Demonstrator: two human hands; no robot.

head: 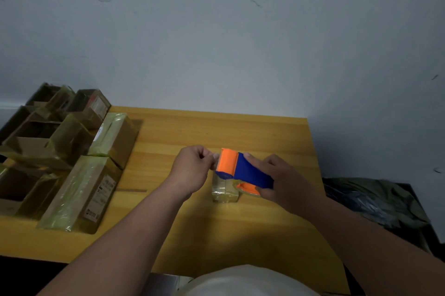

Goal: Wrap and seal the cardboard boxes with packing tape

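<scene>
A blue-and-orange tape dispenser (243, 170) is gripped by the right hand (281, 182), its fingers curled round the blue body, and is held just above a small tape-wrapped box (225, 191) that stands on the wooden bench (240, 132). The left hand (192, 168) is closed in a pinch at the dispenser's orange toothed end, apparently on the free tape end — the clear film itself cannot be made out. Neither hand is seen to steady the small box.

At the left of the bench a cluster of cardboard boxes (60, 151) is gathered; several are glossy with tape, others at the far left stand open-topped. A dark crumpled sheet (378, 199) lies off the bench to the right.

Risks judged from this position:
- The pinched end may fold back and stick to itself or to the fingers, since clear tape is hard to see in this dim light.
- The unheld box is light; if tape is pressed on and pulled, it may be dragged or tipped rather than wrapped.
- The left fingers lie close to the serrated cutter — a slip during the pull could graze them.
- Slack or skewed tension may leave wrinkles and a poor seal.
</scene>
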